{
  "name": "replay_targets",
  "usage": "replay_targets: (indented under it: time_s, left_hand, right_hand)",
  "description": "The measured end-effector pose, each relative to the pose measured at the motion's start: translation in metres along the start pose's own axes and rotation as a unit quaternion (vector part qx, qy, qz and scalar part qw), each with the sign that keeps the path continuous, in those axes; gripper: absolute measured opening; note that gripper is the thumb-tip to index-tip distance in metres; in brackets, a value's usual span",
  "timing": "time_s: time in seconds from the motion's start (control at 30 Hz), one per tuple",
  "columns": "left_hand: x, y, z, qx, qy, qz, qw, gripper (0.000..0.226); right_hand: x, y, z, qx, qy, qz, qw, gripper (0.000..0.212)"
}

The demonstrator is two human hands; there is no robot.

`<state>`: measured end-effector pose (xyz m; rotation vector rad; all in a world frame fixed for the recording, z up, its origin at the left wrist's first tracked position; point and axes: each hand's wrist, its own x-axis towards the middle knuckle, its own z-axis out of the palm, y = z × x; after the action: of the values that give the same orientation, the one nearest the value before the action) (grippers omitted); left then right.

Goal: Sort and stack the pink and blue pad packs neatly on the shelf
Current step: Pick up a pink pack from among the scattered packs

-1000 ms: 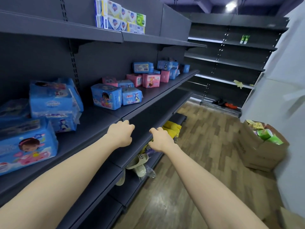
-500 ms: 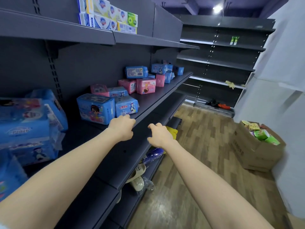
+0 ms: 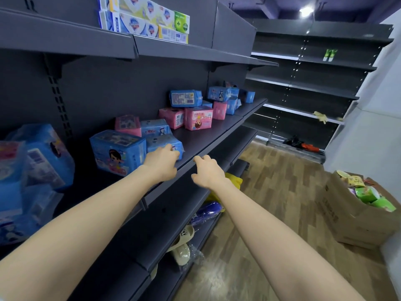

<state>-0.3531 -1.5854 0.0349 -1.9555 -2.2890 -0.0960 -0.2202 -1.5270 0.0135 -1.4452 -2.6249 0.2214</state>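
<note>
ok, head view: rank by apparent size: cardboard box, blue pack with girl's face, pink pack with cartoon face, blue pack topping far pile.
1. cardboard box
2. blue pack with girl's face, nearer the camera
3. pink pack with cartoon face and blue pack topping far pile: look alike, unranked

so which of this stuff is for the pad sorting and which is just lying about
Job: blue pad packs, pink pad packs, shelf, left hand, right hand.
Lying about: soap boxes, cardboard box, slipper, yellow glove.
</note>
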Motion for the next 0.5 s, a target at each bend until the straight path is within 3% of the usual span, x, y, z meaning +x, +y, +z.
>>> replay_targets:
  time_s: [0.5]
  left_hand:
    - [0.048, -0.013, -0.009, -0.029, 0.015, -0.137, 0.990, 0.036]
  right_hand:
    - [0.079, 0.005, -0.022, 0.000, -0.006, -0.132, 0.991, 0.050]
